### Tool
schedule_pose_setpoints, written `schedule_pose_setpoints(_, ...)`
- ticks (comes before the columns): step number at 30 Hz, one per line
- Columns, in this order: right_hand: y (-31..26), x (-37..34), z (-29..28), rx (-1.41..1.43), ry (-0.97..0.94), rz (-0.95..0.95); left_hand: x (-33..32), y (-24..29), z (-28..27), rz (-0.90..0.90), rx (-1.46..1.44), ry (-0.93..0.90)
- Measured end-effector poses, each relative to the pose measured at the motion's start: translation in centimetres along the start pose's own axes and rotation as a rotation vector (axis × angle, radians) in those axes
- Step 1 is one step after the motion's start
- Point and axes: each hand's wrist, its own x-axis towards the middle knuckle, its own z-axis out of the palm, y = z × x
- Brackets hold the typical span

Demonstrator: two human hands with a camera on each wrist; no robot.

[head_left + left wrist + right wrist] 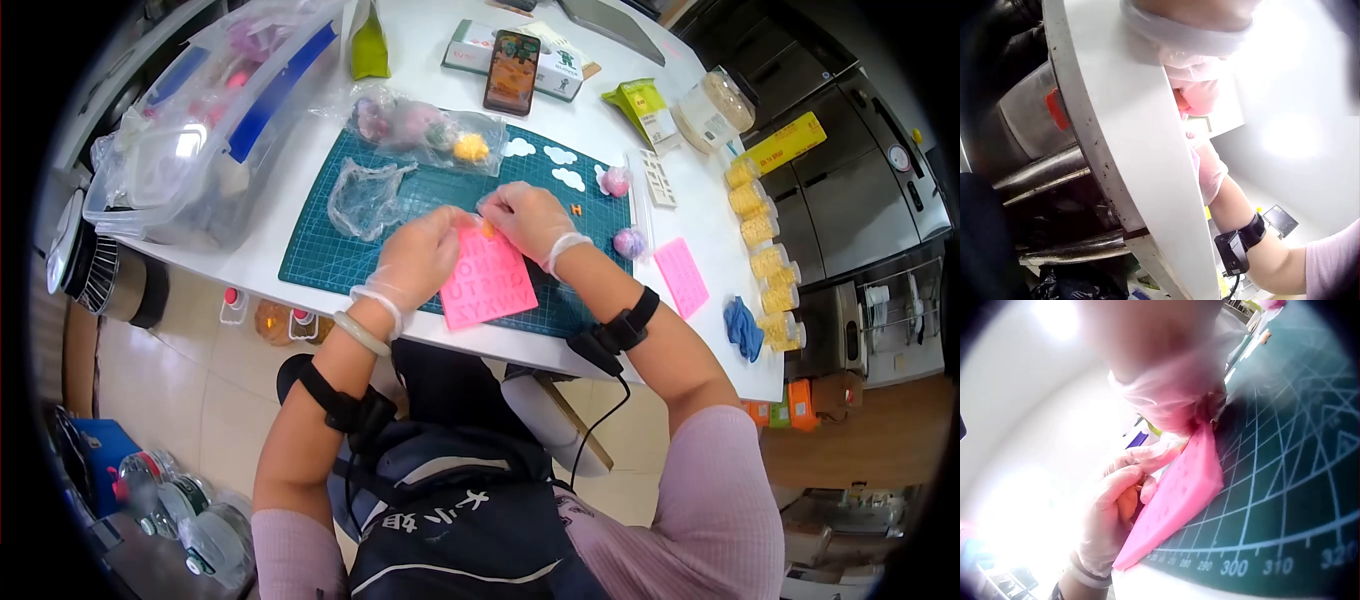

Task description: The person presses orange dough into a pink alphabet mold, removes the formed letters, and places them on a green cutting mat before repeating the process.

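A pink silicone letter mold [488, 285] is held over the front of the green cutting mat [320, 255]. My left hand [418, 258], in a clear plastic glove, pinches its upper left corner. My gloved right hand [535, 225] grips the top edge, close beside the left fingers. A small orange piece [488, 230] shows at the mold's top row between the hands. The right wrist view shows the mold [1179, 494] tilted, with its lower side near the mat and the left hand's [1107, 506] fingers curled at its edge.
Right of the mold lie an orange letter H [576, 210], white cloud shapes [568, 180], two marbled balls [629, 242] and another pink mold [682, 277]. Crumpled plastic wrap [365, 200] and bagged clay balls [425, 130] lie behind. A phone [512, 72] leans against a box.
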Motion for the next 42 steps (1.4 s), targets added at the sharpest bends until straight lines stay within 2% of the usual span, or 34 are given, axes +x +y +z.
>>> schedule_pose_setpoints(2,-0.3,0.4,-0.1,0.041,-0.014,0.107,0.1,0.1,-0.1,0.013,0.052,0.007)
schedule_pose_setpoints(9,0.1,0.7,-0.3,0.066,0.043,0.135,0.4,-0.4,0.4,0.197,0.074,0.068)
schedule_pose_setpoints(12,0.4,0.8,-0.6,0.141,-0.021,0.104,0.4,0.6,0.3,0.141,0.204,0.002)
schedule_pose_setpoints(14,1.1,1.3,-0.6,0.177,-0.012,0.115,0.1,1.9,0.2,0.259,0.607,-0.053)
schedule_pose_setpoints(15,1.0,1.4,-0.6,0.175,-0.013,0.116,0.0,1.8,0.5,0.259,0.605,-0.053)
schedule_pose_setpoints(17,0.7,1.7,-0.9,0.139,0.021,0.135,-0.1,1.2,1.1,0.432,0.701,0.039)
schedule_pose_setpoints(21,0.7,1.6,-0.8,0.234,0.005,0.147,-0.1,1.1,1.8,0.429,0.839,0.087)
schedule_pose_setpoints(23,0.3,1.3,-1.3,0.218,-0.020,0.129,0.0,1.2,1.7,0.410,0.874,0.047)
schedule_pose_setpoints(26,-0.1,0.9,-2.0,0.228,-0.056,0.097,-0.1,1.6,1.3,0.490,0.754,0.118)
schedule_pose_setpoints(29,0.2,0.6,-1.8,0.187,-0.003,0.105,0.3,0.8,1.7,0.433,0.696,0.064)
schedule_pose_setpoints(32,-0.1,0.5,-1.9,0.188,-0.020,0.159,0.3,0.4,2.2,0.501,0.798,0.121)
schedule_pose_setpoints(33,-0.2,0.3,-1.8,0.183,0.035,0.132,0.2,0.4,2.3,0.502,0.797,0.123)
schedule_pose_setpoints(34,-0.2,0.1,-1.7,0.179,0.092,0.108,0.1,0.5,2.3,0.463,0.808,0.115)
schedule_pose_setpoints(36,-0.3,-0.2,-1.9,0.208,0.059,0.127,0.0,0.7,2.3,0.429,0.812,0.098)
schedule_pose_setpoints(38,-0.5,-0.3,-2.3,0.240,0.022,0.143,0.1,0.8,1.8,0.265,0.672,0.003)
schedule_pose_setpoints(39,-0.7,-0.2,-2.4,0.225,-0.028,0.200,0.2,0.3,1.5,0.262,0.670,-0.003)
schedule_pose_setpoints(41,-1.1,-0.3,-2.3,0.216,-0.088,0.264,0.0,-0.8,0.9,0.306,0.112,0.159)
schedule_pose_setpoints(42,-1.4,-0.4,-2.2,0.347,-0.099,0.309,-0.1,-0.7,0.6,0.299,0.112,0.156)
